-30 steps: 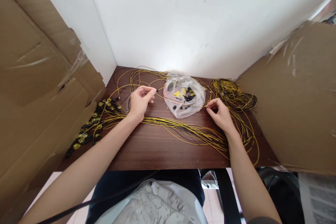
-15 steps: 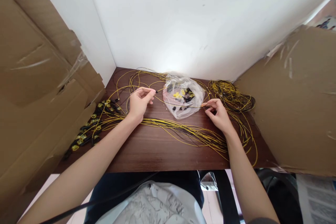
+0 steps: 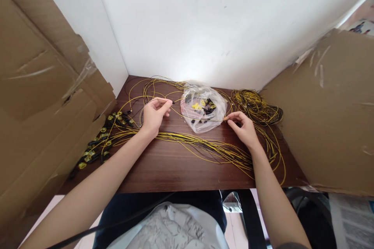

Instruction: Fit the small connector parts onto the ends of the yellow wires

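Note:
My left hand (image 3: 154, 114) is closed in a pinch on a small black connector (image 3: 173, 102), its tip poking out past the thumb. To the right, my right hand (image 3: 242, 126) pinches a thin wire (image 3: 204, 119) between thumb and fingertips, near an orange bit at its end. That wire runs leftward across the front of a clear plastic bag (image 3: 216, 123), which holds yellow and black small parts. Beneath my left wrist passes a long bundle of yellow and black wires (image 3: 187, 138) that stretches to under my right forearm.
Black connectors with yellow collars (image 3: 92, 152) are heaped at the left, by a cardboard panel (image 3: 43, 85). A coiled tangle of wires (image 3: 251, 101) lies back right, near another cardboard panel (image 3: 327, 116). A white wall (image 3: 198, 27) closes off the back of the brown table (image 3: 175, 171).
Both hands keep their grips in nearly the same places. My right fingertips have shifted very slightly on the wire, and the whole view has drifted a little.

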The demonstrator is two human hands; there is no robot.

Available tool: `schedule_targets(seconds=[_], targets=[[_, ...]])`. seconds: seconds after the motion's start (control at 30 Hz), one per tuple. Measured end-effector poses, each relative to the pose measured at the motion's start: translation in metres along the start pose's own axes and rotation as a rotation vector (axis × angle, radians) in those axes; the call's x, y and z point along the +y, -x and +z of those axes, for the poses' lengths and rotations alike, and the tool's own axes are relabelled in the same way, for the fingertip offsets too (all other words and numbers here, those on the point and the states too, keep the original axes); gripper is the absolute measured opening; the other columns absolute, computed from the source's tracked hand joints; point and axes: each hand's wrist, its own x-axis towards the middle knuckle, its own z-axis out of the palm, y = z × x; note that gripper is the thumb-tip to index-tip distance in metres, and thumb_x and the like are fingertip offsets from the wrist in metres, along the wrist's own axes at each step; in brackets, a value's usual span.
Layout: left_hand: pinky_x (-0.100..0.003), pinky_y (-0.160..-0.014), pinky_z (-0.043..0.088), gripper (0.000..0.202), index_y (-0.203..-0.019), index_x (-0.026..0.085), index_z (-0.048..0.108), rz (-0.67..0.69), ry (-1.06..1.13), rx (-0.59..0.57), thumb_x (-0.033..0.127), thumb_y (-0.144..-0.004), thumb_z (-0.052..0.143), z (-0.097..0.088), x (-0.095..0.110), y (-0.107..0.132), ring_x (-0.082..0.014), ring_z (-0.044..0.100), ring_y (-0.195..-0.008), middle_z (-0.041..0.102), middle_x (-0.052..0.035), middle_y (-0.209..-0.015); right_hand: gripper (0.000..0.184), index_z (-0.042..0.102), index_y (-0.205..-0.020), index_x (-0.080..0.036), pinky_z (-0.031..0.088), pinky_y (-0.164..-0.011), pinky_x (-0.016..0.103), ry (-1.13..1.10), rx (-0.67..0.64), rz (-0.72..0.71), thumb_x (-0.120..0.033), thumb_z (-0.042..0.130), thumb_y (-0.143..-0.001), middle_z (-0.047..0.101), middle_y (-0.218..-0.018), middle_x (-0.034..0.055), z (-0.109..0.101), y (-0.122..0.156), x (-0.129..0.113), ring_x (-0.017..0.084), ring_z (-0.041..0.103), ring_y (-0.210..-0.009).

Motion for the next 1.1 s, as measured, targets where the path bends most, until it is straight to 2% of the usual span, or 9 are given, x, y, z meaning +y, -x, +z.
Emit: schedule_targets(seconds=[0.17,0.43,0.63,0.9,1.1], targets=[[-0.017,-0.046,0.041,0.022,-0.071,0.012,0.063,-0.008,-0.006,-0.003,0.028,-0.060,0.075,0.0003,0.0010,0.0004,-0.0065,0.051,-0.054,0.061,-0.0014,-0.069,0.013,0.058,-0.088,-0.019,0.047,-0.077,0.033,-0.024,0.007,0.026,-0.029,0.058,-0.080,0.065,-0.086,0.0051,0.0004,0.0004,-0.0028,0.017,0.061,-0.080],[-0.017,-0.047,0.041,0.023,-0.071,0.012,0.063,-0.005,-0.008,-0.005,0.028,-0.060,0.075,-0.0003,0.0003,0.0002,-0.0066,0.051,-0.054,0.060,-0.0011,-0.068,0.011,0.061,-0.087,-0.018,0.046,-0.077,0.032,0.058,-0.016,0.000,-0.023,0.058,-0.077,0.065,-0.086,0.0039,-0.0010,0.0001,-0.0020,0.016,0.059,-0.077],[-0.018,-0.047,0.041,0.023,-0.071,0.012,0.063,-0.009,-0.013,-0.006,0.029,-0.061,0.075,-0.0006,-0.0008,-0.0004,-0.0067,0.051,-0.054,0.060,-0.0010,-0.067,0.019,0.065,-0.093,-0.019,0.044,-0.073,0.031,0.140,-0.034,0.010,-0.022,0.055,-0.077,0.066,-0.085,0.0032,-0.0020,0.0007,-0.0040,0.016,0.058,-0.072],[-0.018,-0.047,0.041,0.022,-0.070,0.012,0.063,-0.009,-0.016,-0.015,0.028,-0.060,0.075,-0.0003,0.0000,-0.0002,-0.0069,0.051,-0.053,0.059,-0.0006,-0.065,0.027,0.065,-0.101,-0.022,0.045,-0.078,0.034,0.145,-0.074,-0.051,-0.018,0.051,-0.078,0.064,-0.098,0.0035,-0.0019,0.0000,-0.0003,0.016,0.058,-0.073],[-0.018,-0.047,0.040,0.022,-0.071,0.013,0.063,-0.002,-0.024,-0.014,0.028,-0.061,0.074,-0.0003,-0.0004,-0.0003,-0.0068,0.051,-0.052,0.060,-0.0003,-0.064,0.030,0.064,-0.103,-0.023,0.045,-0.078,0.034,0.164,-0.083,-0.053,-0.016,0.051,-0.077,0.063,-0.095,0.0027,-0.0023,-0.0005,0.0006,0.015,0.056,-0.072]])
